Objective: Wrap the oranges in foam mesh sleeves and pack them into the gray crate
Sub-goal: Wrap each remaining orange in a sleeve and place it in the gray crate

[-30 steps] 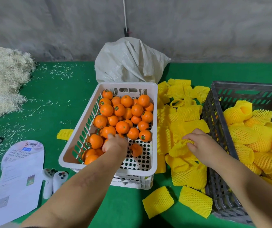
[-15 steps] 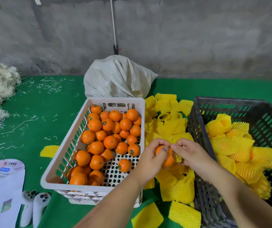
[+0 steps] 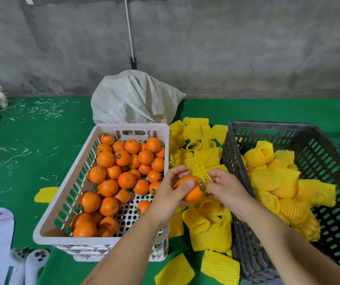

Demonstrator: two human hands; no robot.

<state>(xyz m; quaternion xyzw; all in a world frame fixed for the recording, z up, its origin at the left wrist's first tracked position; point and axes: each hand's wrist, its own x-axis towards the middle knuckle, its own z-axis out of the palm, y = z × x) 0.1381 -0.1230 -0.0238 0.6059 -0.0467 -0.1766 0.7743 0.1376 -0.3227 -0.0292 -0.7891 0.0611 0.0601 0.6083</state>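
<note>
Head view was centred on an orange (image 3: 190,189) held over the pile of loose sleeves (image 3: 204,159) between the white crate (image 3: 133,127) and the gray crate (image 3: 267,125).

Risks, judged from this frame only: the sleeve (image 3: 205,175) was started only at the far right edge of the orange, so the mesh mouth could slip off the curve if it was not stretched wide enough, and the foam could tear if pulled hard against the sticker side. The orange was held in the air, not rested on anything, so a slack grip during the push could let it drop into the pile or roll on the green mat (image 3: 31,161). A half-covered orange could also be packed bare at one end.

Left hand (image 3: 173,194) was curled round the orange from the left and below, thumb laid across its front, fingers behind it. Right hand (image 3: 224,188) was pinching the sleeve at the orange's right side, fingertips touching the fruit near its sticker. The orange was thus between both hands, touching both, most of its skin uncovered.

Many bare oranges were lying in the white crate; wrapped oranges (image 3: 278,179) were piled in the gray crate, just right of the right hand.
</note>
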